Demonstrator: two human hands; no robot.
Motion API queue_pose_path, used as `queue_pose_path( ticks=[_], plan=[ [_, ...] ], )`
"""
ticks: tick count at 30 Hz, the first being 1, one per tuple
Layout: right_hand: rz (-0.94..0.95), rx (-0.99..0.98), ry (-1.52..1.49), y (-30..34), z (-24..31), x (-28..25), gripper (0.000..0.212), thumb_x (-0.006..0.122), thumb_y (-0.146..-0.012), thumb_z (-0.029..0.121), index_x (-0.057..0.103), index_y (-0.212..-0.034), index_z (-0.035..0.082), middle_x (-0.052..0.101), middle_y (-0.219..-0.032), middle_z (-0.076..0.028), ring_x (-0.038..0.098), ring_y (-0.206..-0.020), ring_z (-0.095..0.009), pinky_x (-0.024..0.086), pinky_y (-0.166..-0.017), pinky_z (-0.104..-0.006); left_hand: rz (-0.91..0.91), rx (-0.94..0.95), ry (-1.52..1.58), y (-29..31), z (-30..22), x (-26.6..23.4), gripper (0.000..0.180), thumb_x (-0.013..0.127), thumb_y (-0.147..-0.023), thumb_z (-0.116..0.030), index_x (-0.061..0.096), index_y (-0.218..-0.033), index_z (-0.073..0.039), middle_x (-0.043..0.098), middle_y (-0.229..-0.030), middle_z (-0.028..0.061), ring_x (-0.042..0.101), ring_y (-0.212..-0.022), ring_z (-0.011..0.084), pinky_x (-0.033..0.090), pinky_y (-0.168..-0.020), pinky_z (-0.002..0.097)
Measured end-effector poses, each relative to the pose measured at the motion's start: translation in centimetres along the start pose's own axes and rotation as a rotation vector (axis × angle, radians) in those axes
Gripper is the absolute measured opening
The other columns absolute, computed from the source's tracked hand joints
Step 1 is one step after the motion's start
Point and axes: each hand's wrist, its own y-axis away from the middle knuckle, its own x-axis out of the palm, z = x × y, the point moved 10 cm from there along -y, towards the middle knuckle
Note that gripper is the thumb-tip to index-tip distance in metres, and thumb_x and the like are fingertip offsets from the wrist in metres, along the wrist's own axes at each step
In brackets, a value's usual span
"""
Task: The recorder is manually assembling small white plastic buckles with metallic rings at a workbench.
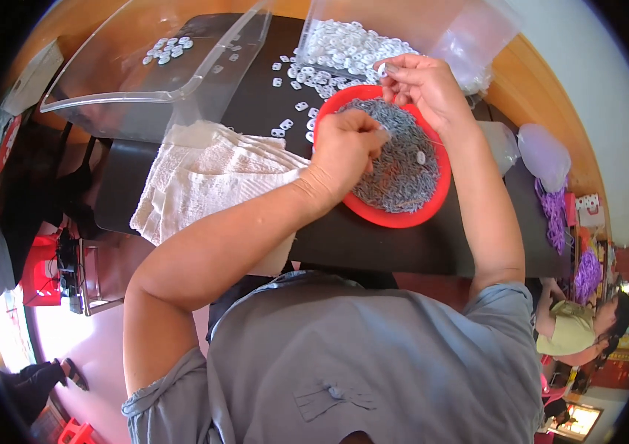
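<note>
Both my hands are raised over a red bowl [444,181] filled with small grey screws [396,181]. My right hand [425,85], above the bowl's far rim, pinches a small white oval plastic piece [382,70] between thumb and fingertips. Over the bowl's left side, my left hand [345,144] is closed in a pinch; what sits at its fingertips is too small to make out. One white oval piece [421,157] lies on the screws. A heap of the same white pieces [355,48] spills from a clear bin beyond the bowl.
A folded cream towel [211,174] lies left of the bowl. Behind it stands a clear plastic bin [114,107], with several white pieces [168,49] seen through it. Purple strings [551,214] hang by the table's right edge. Another person [581,325] is at the far right.
</note>
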Motion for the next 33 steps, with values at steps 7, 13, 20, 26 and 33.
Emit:
queue_pose_path(
  ticks=[7,13,20,26,33],
  plan=[
    [-0.062,0.02,-0.242,6.4,-0.6,0.5,0.018,0.059,-0.09,0.007,0.063,-0.104,-0.003,0.065,-0.081,-0.006,0.061,-0.068,-0.015,0.041,-0.057,-0.023,-0.094,0.085,0.235,-0.6,-2.0,-1.6,0.011,0.06,-0.09,-0.01,0.059,-0.089,0.001,0.06,-0.073,0.0065,0.056,-0.056,0.0143,0.043,-0.047,0.0258],
    [-0.078,-0.108,-0.277,8.9,1.0,5.4,0.012,0.063,-0.088,0.006,0.067,-0.098,0.001,0.066,-0.081,-0.002,0.06,-0.067,-0.009,0.038,-0.057,-0.0202,-0.13,0.145,0.45,-1.4,-2.8,-3.0,0.007,0.057,-0.089,-0.007,0.057,-0.091,0.0,0.062,-0.085,0.0091,0.06,-0.08,0.0185,0.047,-0.067,0.0344],
    [-0.071,-0.177,-0.138,8.9,0.9,7.9,0.008,0.062,-0.087,0.005,0.068,-0.092,0.003,0.065,-0.079,0.0,0.054,-0.064,-0.007,0.035,-0.053,-0.0199,-0.057,0.039,0.508,-0.9,-2.5,-2.3,0.012,0.051,-0.093,-0.013,0.055,-0.097,-0.002,0.06,-0.092,0.0099,0.058,-0.086,0.0204,0.045,-0.074,0.0322],
    [-0.067,-0.183,-0.231,9.0,1.5,8.5,0.009,0.061,-0.087,0.003,0.067,-0.094,0.002,0.065,-0.084,-0.001,0.056,-0.069,-0.007,0.039,-0.058,-0.0206,-0.055,0.092,0.481,-0.5,-2.9,-1.8,0.012,0.052,-0.093,-0.013,0.054,-0.097,-0.002,0.062,-0.094,0.0102,0.059,-0.086,0.0208,0.047,-0.079,0.0335],
    [-0.099,-0.575,0.244,10.2,4.1,8.4,0.015,0.059,-0.086,-0.007,0.064,-0.1,-0.004,0.067,-0.094,-0.005,0.064,-0.091,-0.012,0.052,-0.08,-0.0259,-0.077,0.067,0.611,-0.9,-2.6,-2.2,0.007,0.053,-0.091,-0.01,0.054,-0.094,-0.004,0.059,-0.09,0.0085,0.056,-0.084,0.0202,0.047,-0.077,0.035]
  ],
)
